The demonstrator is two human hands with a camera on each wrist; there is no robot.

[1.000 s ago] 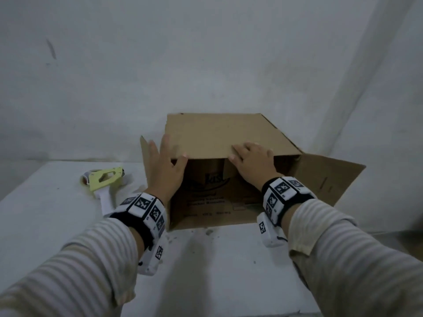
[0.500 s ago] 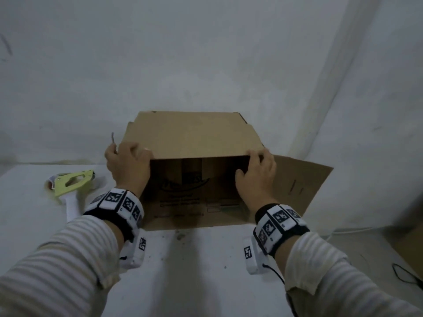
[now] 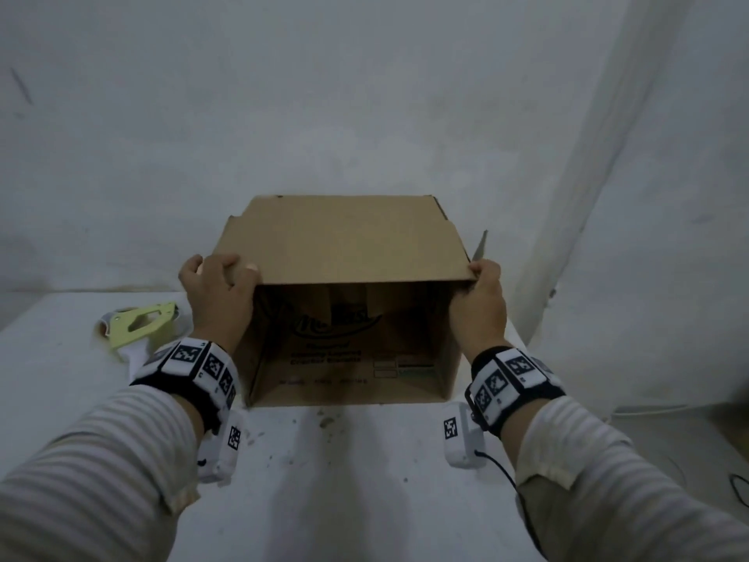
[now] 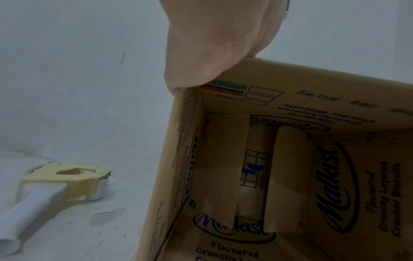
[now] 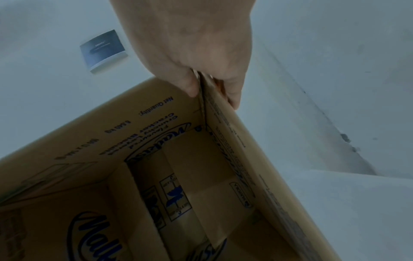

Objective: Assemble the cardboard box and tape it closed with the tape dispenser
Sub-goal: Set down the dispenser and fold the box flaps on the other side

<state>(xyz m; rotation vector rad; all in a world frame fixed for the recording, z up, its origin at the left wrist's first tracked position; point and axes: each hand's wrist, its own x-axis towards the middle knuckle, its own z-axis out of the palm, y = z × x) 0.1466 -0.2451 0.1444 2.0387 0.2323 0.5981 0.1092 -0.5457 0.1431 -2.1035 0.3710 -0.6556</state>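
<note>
We've got the left hand (image 3: 221,292) gripping the cardboard box (image 3: 344,245) at its near-left top corner, and the right hand (image 3: 480,302) pinching the near-right top edge, probably to square the shell up. The box lies on its side mid-table (image 3: 344,480), open end toward us. Tape dispenser (image 3: 140,328) sits near the table's left edge, well apart. Wall close behind; open room in front.

Dim, bluish, even light throughout; soft shadow on the worktop (image 3: 364,480) before the cardboard box (image 3: 344,241). Wide-angle bending at edges; wrist views grainy, near skin blurred.
</note>
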